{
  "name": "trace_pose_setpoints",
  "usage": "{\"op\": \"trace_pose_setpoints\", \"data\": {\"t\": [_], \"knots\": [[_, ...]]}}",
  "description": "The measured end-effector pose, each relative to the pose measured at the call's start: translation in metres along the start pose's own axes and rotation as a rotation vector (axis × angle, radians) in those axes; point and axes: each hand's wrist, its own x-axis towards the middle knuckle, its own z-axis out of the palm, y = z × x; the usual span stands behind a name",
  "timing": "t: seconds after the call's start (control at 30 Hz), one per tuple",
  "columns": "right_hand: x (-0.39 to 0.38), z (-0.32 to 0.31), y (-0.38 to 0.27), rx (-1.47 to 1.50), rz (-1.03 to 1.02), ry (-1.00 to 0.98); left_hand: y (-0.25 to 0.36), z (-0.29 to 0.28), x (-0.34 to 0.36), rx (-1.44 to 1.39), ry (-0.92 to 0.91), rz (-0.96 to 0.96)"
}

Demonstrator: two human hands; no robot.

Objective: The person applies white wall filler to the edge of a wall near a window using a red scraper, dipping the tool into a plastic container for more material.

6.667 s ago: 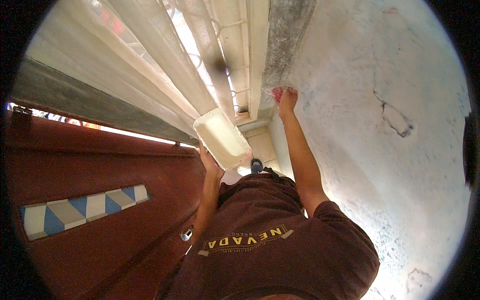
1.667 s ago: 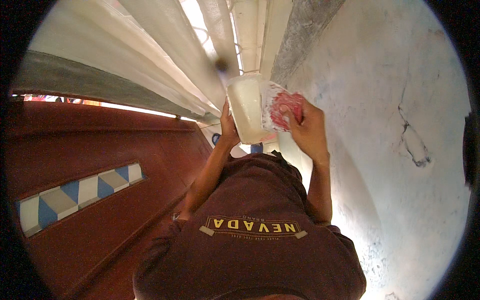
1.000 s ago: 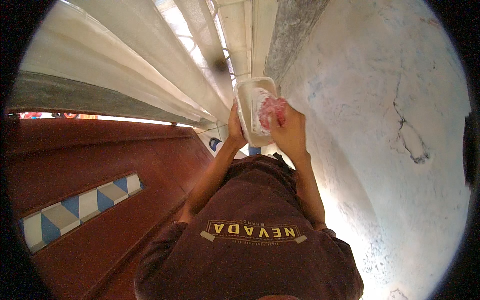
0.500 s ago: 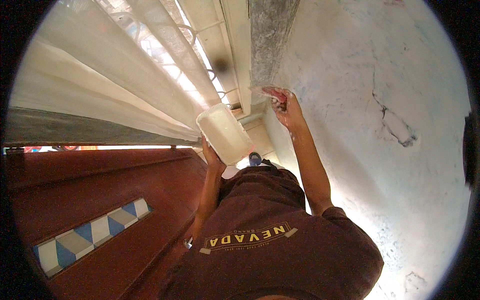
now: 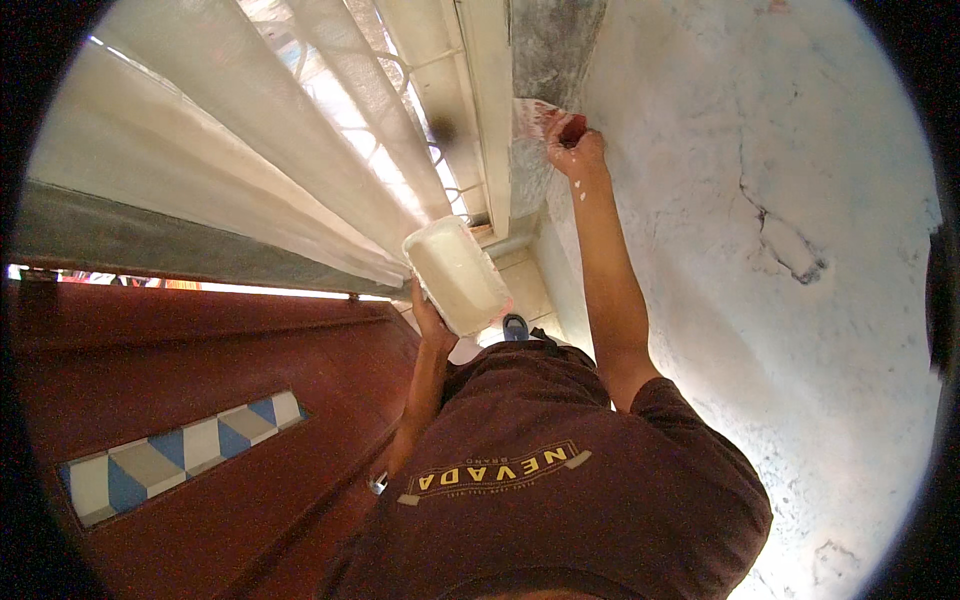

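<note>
My left hand [image 5: 430, 318] holds a white rectangular plastic tub [image 5: 456, 276] from below at chest height, tilted, its inside coated in white paste. My right hand [image 5: 577, 156] is stretched out to the wall and grips a scraper with a red handle [image 5: 573, 128]. The scraper's wide blade [image 5: 531, 113] lies against the grey strip of wall [image 5: 545, 40] beside the pale window frame [image 5: 487, 90]. White specks dot my right forearm. My dark maroon shirt [image 5: 560, 490] fills the lower middle of the picture.
A white curtain [image 5: 250, 170] hangs at the left over a window with a metal grille [image 5: 350, 60]. The rough white plastered wall [image 5: 800, 330] at the right has a dark crack [image 5: 790, 245]. A dark red surface with a blue-and-white tile band [image 5: 180, 455] lies at the lower left.
A second ago my right hand had the scraper at the tub by my chest. It has since moved out to the grey wall strip, while the tub has dropped away from it.
</note>
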Motion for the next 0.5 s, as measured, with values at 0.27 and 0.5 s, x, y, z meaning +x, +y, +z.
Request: {"op": "trace_pose_setpoints", "data": {"t": [0.27, 0.5], "knots": [[-0.041, -0.074, 0.013, -0.296, -0.232, -0.253, -0.004, 0.002, 0.001, 0.038, 0.004, -0.037], [-0.091, -0.029, 0.078, -1.212, -0.854, -0.224, -0.003, 0.017, -0.001, 0.114, 0.042, 0.03]]}}
